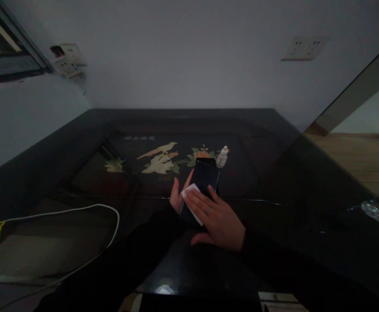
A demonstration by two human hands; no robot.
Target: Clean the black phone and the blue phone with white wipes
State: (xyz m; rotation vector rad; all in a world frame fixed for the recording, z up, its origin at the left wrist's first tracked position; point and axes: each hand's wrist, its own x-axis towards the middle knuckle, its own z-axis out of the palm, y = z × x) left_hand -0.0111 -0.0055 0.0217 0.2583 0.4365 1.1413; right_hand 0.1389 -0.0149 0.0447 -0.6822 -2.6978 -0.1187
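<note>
Right hand [218, 219] pressed a white wipe [192, 203] flat-fingered on the phone [202, 178] gripped by left hand [177, 197]; wiping appeared underway, bottle [222, 157] standing just beyond.

Small bottle [222, 157] beyond — cable [79, 210] left

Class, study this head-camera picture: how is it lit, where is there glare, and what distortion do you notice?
Head view: dim and underexposed; sleeves merge with the dark table. Glare spots sit on its glossy near edge. Wide-angle bending curves the walls. The phone and white cloth under the right hand stay readable.
</note>
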